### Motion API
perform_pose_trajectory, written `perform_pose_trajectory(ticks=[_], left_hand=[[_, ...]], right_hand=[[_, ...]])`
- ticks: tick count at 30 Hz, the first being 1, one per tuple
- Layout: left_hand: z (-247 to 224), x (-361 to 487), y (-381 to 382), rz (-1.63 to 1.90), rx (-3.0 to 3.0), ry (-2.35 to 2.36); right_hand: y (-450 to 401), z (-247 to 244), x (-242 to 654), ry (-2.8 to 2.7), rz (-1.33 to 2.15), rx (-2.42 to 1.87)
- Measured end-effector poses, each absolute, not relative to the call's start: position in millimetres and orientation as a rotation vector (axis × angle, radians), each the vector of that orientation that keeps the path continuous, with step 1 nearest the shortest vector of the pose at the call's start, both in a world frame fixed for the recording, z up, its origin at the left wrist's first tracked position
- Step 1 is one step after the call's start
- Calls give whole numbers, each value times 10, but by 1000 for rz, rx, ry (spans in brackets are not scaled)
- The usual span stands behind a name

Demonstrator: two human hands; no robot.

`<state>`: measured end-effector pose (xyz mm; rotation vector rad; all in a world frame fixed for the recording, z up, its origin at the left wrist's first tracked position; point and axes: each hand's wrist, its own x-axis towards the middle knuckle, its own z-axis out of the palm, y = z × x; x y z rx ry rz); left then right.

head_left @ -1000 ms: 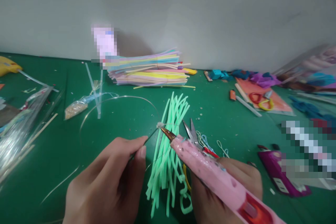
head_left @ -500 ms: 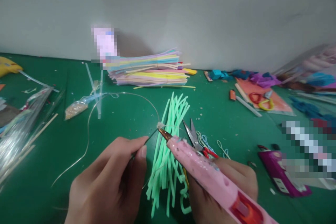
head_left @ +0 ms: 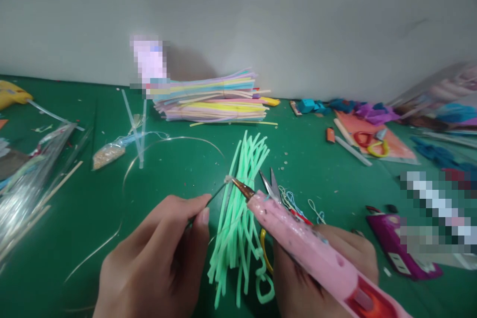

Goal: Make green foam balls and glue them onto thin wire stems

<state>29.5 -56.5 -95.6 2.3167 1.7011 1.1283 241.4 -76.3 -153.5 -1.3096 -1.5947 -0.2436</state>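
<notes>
My left hand (head_left: 156, 253) pinches a thin dark wire or stick (head_left: 216, 193) between thumb and forefinger. A small whitish blob (head_left: 228, 179) sits at its far tip. Wrapped around a pink glue gun (head_left: 294, 238), my right hand (head_left: 335, 258) holds its brown nozzle (head_left: 242, 189) right by the blob, apparently touching it. Under both lies a bundle of mint-green fuzzy stems (head_left: 238, 223), some bent at the lower end. A thin, shiny looped strand (head_left: 179, 137) arcs over the table on the left, blurred in places.
Scissors (head_left: 272, 186) lie partly hidden behind the glue gun. Pastel stems (head_left: 212, 99) are stacked by the wall. Left are a bag of small beads (head_left: 109, 155) and clear plastic wrap (head_left: 40, 169); right, red-yellow scissors (head_left: 376, 143) and a purple packet (head_left: 402, 246).
The glue gun has drawn back slightly to the right, its nozzle shifting off the tip's near side. The looped strand has shifted and blurred. My left hand has barely moved.
</notes>
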Motion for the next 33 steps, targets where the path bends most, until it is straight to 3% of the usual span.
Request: perform_pose_trajectory(ticks=[33], left_hand=[[-946, 289, -578, 1071, 2303, 1684]], right_hand=[[-747, -1505, 2412, -1594, -235, -1348]])
